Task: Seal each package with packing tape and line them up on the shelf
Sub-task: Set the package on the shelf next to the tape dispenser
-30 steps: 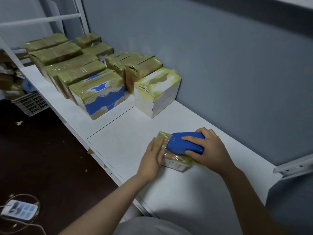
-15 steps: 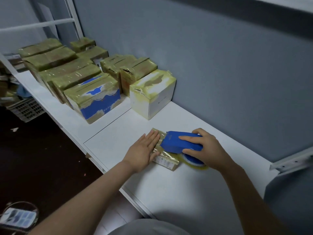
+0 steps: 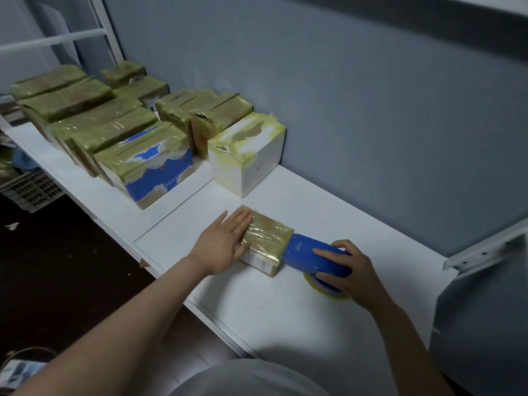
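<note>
The dispenser (image 3: pixel 303 252) has slid right off the package (image 3: pixel 268 235), nose pointing left.

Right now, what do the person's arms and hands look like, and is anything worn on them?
Both arms are bare. The left hand and right hand wear no gloves, and no ring, watch or bracelet shows. No sleeve covers either forearm as far as the picture reaches. The only clothing in view is a grey garment at the bottom edge.

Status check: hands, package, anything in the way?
Left hand flat on small package, fingers straight. Right hand grips blue tape dispenser at package's right end. White box stands apart behind.
</note>
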